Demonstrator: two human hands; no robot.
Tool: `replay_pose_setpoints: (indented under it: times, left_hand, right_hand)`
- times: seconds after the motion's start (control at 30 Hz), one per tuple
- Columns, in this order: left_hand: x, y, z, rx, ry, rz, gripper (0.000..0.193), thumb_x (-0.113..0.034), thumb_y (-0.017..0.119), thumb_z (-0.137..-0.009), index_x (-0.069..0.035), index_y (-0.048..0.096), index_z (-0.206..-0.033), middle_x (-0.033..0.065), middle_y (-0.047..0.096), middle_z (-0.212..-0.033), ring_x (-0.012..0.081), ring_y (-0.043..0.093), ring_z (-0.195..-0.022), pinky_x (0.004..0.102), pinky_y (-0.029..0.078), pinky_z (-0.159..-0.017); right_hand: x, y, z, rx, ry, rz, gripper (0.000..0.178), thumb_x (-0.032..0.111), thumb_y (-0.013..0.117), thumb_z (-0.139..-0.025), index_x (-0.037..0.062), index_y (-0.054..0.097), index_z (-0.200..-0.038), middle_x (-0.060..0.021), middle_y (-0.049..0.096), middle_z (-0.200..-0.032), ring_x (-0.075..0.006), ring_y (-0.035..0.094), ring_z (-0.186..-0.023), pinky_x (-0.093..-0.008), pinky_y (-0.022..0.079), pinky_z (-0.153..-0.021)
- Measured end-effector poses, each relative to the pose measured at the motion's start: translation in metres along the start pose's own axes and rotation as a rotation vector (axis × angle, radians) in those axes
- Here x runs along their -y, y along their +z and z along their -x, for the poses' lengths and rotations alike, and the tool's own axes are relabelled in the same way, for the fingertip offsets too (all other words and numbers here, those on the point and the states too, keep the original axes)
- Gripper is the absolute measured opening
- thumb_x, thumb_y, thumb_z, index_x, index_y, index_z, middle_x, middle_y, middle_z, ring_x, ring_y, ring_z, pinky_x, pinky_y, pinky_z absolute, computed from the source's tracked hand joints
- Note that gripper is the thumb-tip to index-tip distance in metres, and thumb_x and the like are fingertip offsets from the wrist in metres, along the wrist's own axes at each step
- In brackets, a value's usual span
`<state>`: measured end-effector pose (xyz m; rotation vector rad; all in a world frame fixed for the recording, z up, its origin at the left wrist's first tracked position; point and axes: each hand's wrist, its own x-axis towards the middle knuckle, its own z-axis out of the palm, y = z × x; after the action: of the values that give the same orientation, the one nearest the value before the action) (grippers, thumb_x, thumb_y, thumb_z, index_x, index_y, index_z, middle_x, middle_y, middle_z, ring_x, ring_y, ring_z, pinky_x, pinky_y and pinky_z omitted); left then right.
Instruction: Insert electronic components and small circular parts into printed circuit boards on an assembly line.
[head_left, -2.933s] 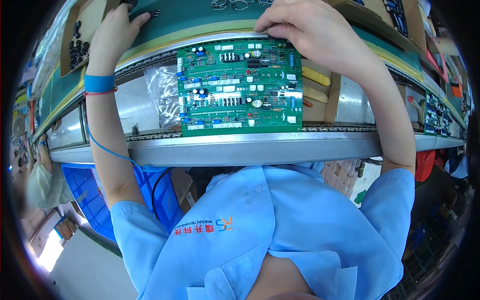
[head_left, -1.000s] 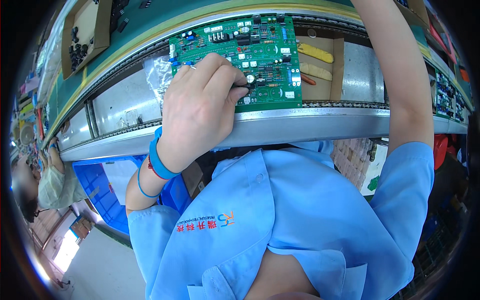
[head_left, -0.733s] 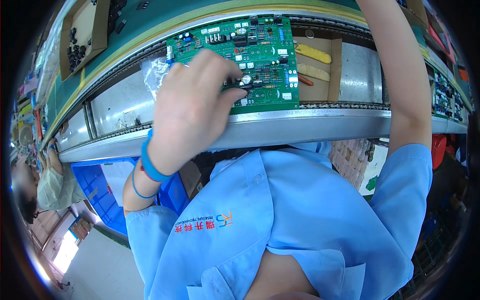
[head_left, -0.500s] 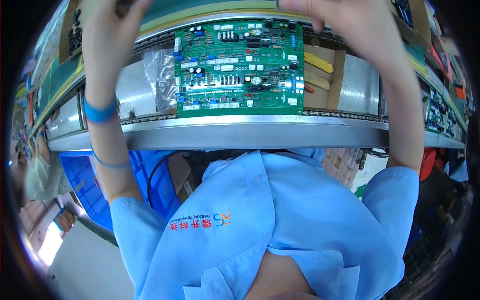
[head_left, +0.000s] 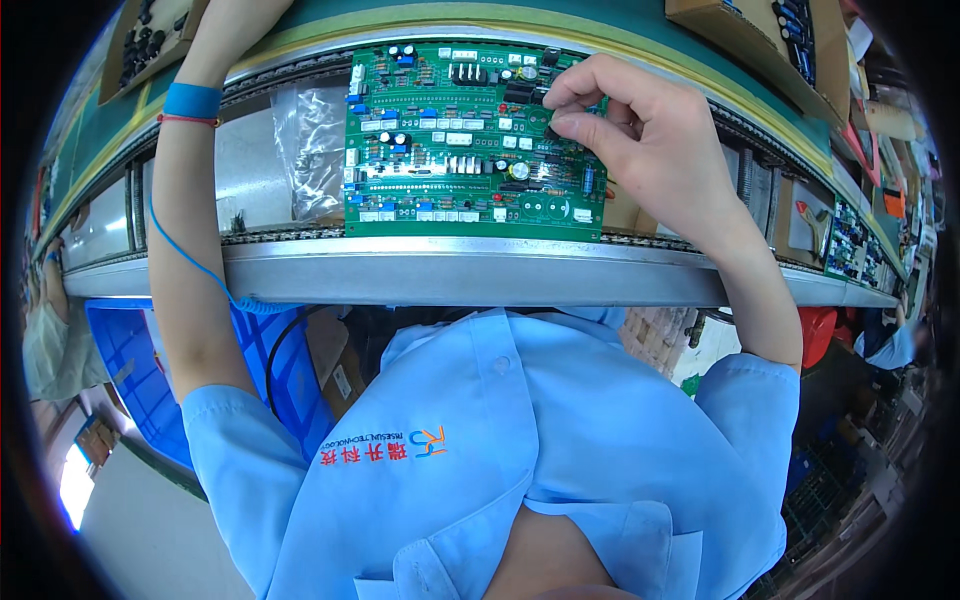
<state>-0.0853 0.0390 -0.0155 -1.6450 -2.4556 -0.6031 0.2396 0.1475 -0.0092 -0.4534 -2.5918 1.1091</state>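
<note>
A green circuit board (head_left: 425, 158) lies across the two chain rails of a conveyor in front of me. White connectors, blue parts, round capacitors and black components stand on it. My right hand (head_left: 655, 135) is over the board's upper right part, thumb and forefinger pinched close to the black components there. Whatever the fingertips hold is too small to make out, and the hand hides that corner of the board. My left hand (head_left: 240, 25) reaches beyond the far rail, with its fingers cut off by the upper edge. A blue wrist strap (head_left: 192, 100) with a coiled cord circles my left wrist.
Cardboard boxes of dark components stand at the far left (head_left: 155, 40) and far right (head_left: 800, 50). A clear plastic bag (head_left: 308, 150) lies between the rails, left of the board. More populated boards (head_left: 855, 240) sit farther right. Below the metal rail (head_left: 480, 275) is a blue crate (head_left: 140, 370).
My right hand has come down from beyond the far rail onto the board's upper right part, fingers pinched. My left hand has moved farther up, partly out of view.
</note>
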Motion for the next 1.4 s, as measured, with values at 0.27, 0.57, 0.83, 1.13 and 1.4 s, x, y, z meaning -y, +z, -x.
replay_pose_setpoints:
  times: [0.27, 0.57, 0.83, 1.13, 1.4]
  left_hand:
    - [0.028, 0.016, -0.004, -0.021, 0.007, 0.003, 0.026, -0.016, 0.074, -0.083, 0.002, 0.061, -0.097, 0.0170, 0.061, -0.092, 0.0320, 0.061, -0.088, 0.0402, 0.048, -0.077]
    - [-0.001, 0.009, 0.002, -0.088, 0.048, 0.046, 0.020, -0.011, 0.071, -0.084, 0.003, 0.061, -0.093, 0.0218, 0.065, -0.091, 0.0404, 0.063, -0.088, 0.0442, 0.050, -0.075]
    - [-0.014, 0.003, 0.001, -0.166, 0.089, 0.089, 0.018, -0.008, 0.065, -0.088, 0.002, 0.069, -0.102, 0.0207, 0.070, -0.094, 0.0384, 0.067, -0.089, 0.0418, 0.053, -0.079]
    - [-0.003, 0.002, 0.001, -0.128, 0.159, 0.179, 0.026, -0.013, 0.073, -0.083, 0.000, 0.069, -0.104, 0.0202, 0.069, -0.087, 0.0384, 0.066, -0.080, 0.0442, 0.053, -0.073]
    - [0.106, -0.062, -0.002, -0.021, -0.273, -0.311, 0.028, -0.029, 0.071, -0.087, -0.007, 0.070, -0.104, 0.0133, 0.072, -0.093, 0.0299, 0.070, -0.086, 0.0384, 0.054, -0.075]
  right_hand:
    - [-0.001, 0.010, 0.003, -0.025, -0.083, 0.155, 0.016, 0.010, 0.071, -0.083, 0.0144, 0.066, -0.097, -0.0036, 0.070, -0.082, -0.0246, 0.068, -0.072, -0.0367, 0.050, -0.059]
    - [-0.008, 0.014, 0.010, -0.109, -0.336, 0.265, 0.018, 0.009, 0.072, -0.082, 0.0148, 0.064, -0.097, -0.0016, 0.069, -0.084, -0.0251, 0.068, -0.074, -0.0365, 0.051, -0.058]
    - [-0.009, 0.014, 0.006, -0.113, -0.304, 0.249, 0.019, 0.008, 0.072, -0.081, 0.0148, 0.064, -0.097, -0.0013, 0.070, -0.083, -0.0243, 0.068, -0.074, -0.0361, 0.051, -0.057]
    - [-0.001, 0.003, 0.003, -0.018, -0.376, 0.305, 0.015, 0.007, 0.073, -0.079, 0.0100, 0.067, -0.092, -0.0069, 0.068, -0.082, -0.0252, 0.066, -0.070, -0.0344, 0.051, -0.059]
    - [-0.086, -0.168, -0.028, -0.414, 0.194, 0.518, 0.021, 0.016, 0.065, -0.094, 0.0035, 0.066, -0.111, -0.0050, 0.068, -0.090, -0.0091, 0.057, -0.072, -0.0235, 0.046, -0.068]
